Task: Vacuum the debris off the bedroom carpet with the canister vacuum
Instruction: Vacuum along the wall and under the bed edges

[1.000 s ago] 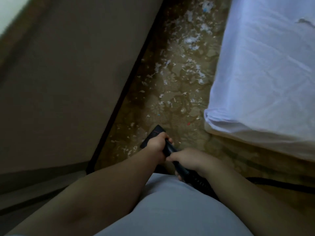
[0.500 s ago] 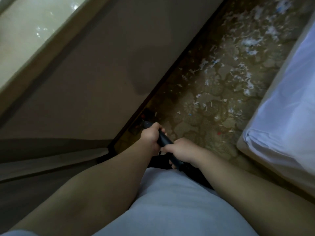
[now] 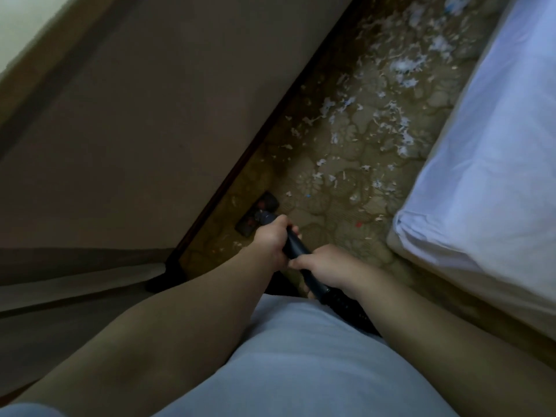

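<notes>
While working the wall edge, has nudged the floor head (image 3: 258,216) forward since half a second ago. Now sets it lower centre of frame, flat on the carpet (image 3: 331,233), just beside the dark baseboard (image 3: 267,127). Grips the wand (image 3: 296,249) with both: left hand (image 3: 270,240) wrapped round it nearer the head, right hand (image 3: 326,267) clamped on behind, next to the ribbed hose (image 3: 349,308). Leaves only a few scraps near the head, and the bulk of the paper debris (image 3: 391,121) toward upper right, alongside the bed (image 3: 481,176). Probably an early edge pass, with most of the job ahead. Cannot see the canister at all. Loses the hose behind the right forearm. Too dim and blurred to judge pickup under the head.
</notes>
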Demonstrator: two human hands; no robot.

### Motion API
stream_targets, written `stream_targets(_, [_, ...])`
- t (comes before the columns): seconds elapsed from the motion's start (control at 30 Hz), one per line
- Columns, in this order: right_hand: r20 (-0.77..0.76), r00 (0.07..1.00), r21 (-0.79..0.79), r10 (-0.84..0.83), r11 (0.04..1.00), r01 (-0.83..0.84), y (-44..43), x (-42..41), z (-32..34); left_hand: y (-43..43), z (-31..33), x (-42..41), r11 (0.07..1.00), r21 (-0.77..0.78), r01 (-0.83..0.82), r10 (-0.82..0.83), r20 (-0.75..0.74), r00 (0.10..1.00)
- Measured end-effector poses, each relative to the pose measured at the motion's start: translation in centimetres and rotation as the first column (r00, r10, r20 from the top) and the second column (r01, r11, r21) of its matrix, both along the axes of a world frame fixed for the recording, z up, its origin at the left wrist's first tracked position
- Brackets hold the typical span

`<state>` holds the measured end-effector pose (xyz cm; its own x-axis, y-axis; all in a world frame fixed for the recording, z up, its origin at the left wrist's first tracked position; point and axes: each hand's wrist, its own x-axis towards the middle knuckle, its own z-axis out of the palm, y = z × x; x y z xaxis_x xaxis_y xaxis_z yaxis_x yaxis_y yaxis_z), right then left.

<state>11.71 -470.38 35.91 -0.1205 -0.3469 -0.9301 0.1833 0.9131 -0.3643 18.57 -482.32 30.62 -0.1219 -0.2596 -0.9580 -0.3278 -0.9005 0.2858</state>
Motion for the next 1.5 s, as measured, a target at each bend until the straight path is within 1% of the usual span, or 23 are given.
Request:
stream_targets(0.17, [0.022,0.992,0.071,-0.126,0.99,0.124,9.9,-4.3,1.8,9.8,0.2,-5.4,0.988,0.04,0.148,-0.146,-0.046,0.988])
stream_targets(0.33, [-0.003,0.981,0.154,-0.196,0.969,0.195,20.1,-7.8,4.0,20.4,0.1,-9.7,0.96,0.097,0.262,-0.254,-0.085,0.963])
stream_targets(0.4, [-0.016,0.98,0.167,-0.197,0.966,0.196,23.4,-8.6,4.4,23.9,-0.1,-10.8,0.945,0.135,0.297,-0.284,-0.108,0.953])
stream_targets(0.53, [-0.033,0.979,0.178,-0.199,0.963,0.202,27.2,-9.3,4.4,28.2,0.1,-11.9,0.924,0.178,0.338,-0.316,-0.141,0.938])
stream_targets(0.67, [-0.009,0.984,0.181,-0.177,0.968,0.176,28.2,-9.1,4.7,29.2,0.4,-11.4,0.931,0.182,0.316,-0.294,-0.138,0.946])
stream_targets(0.77, [-0.014,0.993,0.168,-0.121,0.978,0.122,27.0,-8.8,5.0,28.1,0.9,-10.6,0.958,0.157,0.24,-0.221,-0.131,0.966])
stream_targets(0.9, [-0.008,1.0,0.145,-0.024,0.989,0.025,22.4,-6.9,4.7,23.6,0.9,-7.5,0.98,0.134,0.148,-0.136,-0.093,0.986])
stream_targets(1.07, [-0.008,0.993,0.116,0.116,0.987,-0.114,13.8,-2.4,3.3,15.9,0.4,-1.4,0.993,0.098,-0.064,0.072,-0.07,0.995])
stream_targets(1.23, [-0.026,0.971,0.084,0.237,0.969,-0.234,3.9,4.6,1.9,6.9,-0.3,6.6,0.97,0.104,-0.22,0.225,-0.037,0.974])
stream_targets(1.4, [-0.057,0.94,0.089,0.336,0.94,-0.33,-4.5,9.7,2.9,-0.3,0.5,12.3,0.933,0.163,-0.32,0.335,-0.073,0.94])
stream_targets(1.5, [-0.084,0.895,0.083,0.438,0.898,-0.432,-7.9,11.5,3.8,-2.9,1.1,14.8,0.905,0.209,-0.369,0.394,-0.087,0.915])
